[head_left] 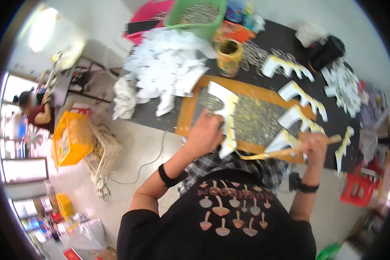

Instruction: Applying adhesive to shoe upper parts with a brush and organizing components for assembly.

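Black short-sleeved T-shirt with rows of pale printed mushrooms [234,212] right under the lens, then a bit of grey-and-black plaid fabric [195,171]. Past that, looking down at a dark-topped work table [154,118] bearing a rectangular brown-rimmed board [190,108], grey and yellow-blotched in the middle.

Now the left hand [206,134]: up against the left edge of a flat white scalloped piece with a yellow-coated edge [230,117], lying lengthwise over the left part of the board. Bent, bunched fingers there, but honestly can't tell whether pinching it or just pressing.

As for the right hand [314,147]: fingers closed around a long pale wooden stick with a yellow-smeared end [286,152], aimed left, tip near that piece's near end. (Also wearing black wristbands [164,175] on both arms, too blurry for details.)

Over to the right, more yellow-edged white scalloped pieces [302,95], some overlapping the board. Along the back, left to right: big heap of flat white pieces [164,56], bright pink plastic tub [138,15], green plastic basket [193,29], round yellow can with a dark inside [229,65], pile of silvery metal rings [255,56]. Far left, yellow plastic crate [79,138] and, beyond it, a person in a dark red top [43,115].
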### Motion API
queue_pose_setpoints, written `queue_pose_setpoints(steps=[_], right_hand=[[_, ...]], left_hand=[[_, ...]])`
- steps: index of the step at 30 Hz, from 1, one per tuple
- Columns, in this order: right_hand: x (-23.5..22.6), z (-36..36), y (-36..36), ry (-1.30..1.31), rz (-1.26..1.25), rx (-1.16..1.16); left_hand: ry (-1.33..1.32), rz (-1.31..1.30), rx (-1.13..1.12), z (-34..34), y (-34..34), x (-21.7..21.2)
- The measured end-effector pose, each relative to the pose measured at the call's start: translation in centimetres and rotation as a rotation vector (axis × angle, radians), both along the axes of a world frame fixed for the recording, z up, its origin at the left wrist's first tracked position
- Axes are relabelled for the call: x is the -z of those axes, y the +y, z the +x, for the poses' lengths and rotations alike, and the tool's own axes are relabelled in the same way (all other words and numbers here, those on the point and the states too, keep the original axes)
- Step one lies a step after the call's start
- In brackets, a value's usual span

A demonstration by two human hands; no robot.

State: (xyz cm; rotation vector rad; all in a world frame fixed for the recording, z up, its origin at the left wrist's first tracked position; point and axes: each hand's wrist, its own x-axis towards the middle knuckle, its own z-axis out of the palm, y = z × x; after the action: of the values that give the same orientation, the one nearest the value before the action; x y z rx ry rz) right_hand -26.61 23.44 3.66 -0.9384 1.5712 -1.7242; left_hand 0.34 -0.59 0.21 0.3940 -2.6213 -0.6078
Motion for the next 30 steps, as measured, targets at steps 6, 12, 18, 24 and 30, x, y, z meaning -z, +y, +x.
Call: queue_pose_setpoints(steps=[6,12,18,24,30], right_hand=[[-0.9,-2.1,1.1,-0.141,-0.372,0.168],[-2.6,-1.8,-1.3,-0.152,-0.459,0.373],[-5.0,0.0,-4.1,-0.065,-0.466,0.447],[-7.6,2.2,-5.7,0.396,-0.390,0.520],[-8.9,4.7,-9.1,0.562,-0.245,0.287]], left_hand=[[0.057,0.103,-0.160,-2.1,-4.0,-3.7],[0.308,0.065,-0.306,-9.1,-10.7,-3.3],[0.286,0.414,-0.288,-12.2,-11.2,-2.4],[0.497,-0.007,-0.198,-10.9,-8.4,-4.9],[0.544,-0.122,-0.163,-9.0,-6.0,-7.5]])
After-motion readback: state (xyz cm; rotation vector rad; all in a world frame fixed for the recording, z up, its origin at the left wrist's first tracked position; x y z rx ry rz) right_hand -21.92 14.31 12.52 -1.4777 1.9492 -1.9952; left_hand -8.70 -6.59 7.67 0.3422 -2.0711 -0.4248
